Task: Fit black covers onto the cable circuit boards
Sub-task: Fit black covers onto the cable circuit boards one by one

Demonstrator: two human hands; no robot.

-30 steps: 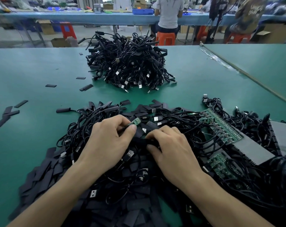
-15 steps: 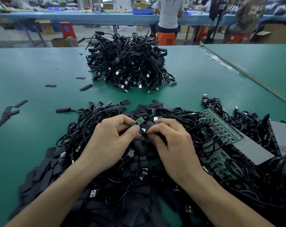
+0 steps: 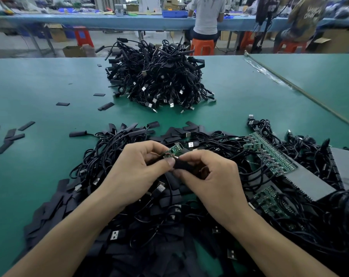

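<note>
– Where is the thin green circuit board [image 3: 173,150]?
– Pinched by fingers of the left hand [image 3: 133,172]. Fingers of the right hand [image 3: 207,180] pinch the soft black tube cover [image 3: 182,166] beside it. It seems light and fragile; better hold the edges.

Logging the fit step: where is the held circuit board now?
Head view, centre: the circuit board is pinched in the left hand, beside the black cover held by the right hand.

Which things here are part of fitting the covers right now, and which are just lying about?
In the job: left hand pinching a circuit board; right hand holding a black cover; near cable pile; strip of bare boards.
Lying about: scattered covers at left; orange stool; blue bin.
</note>
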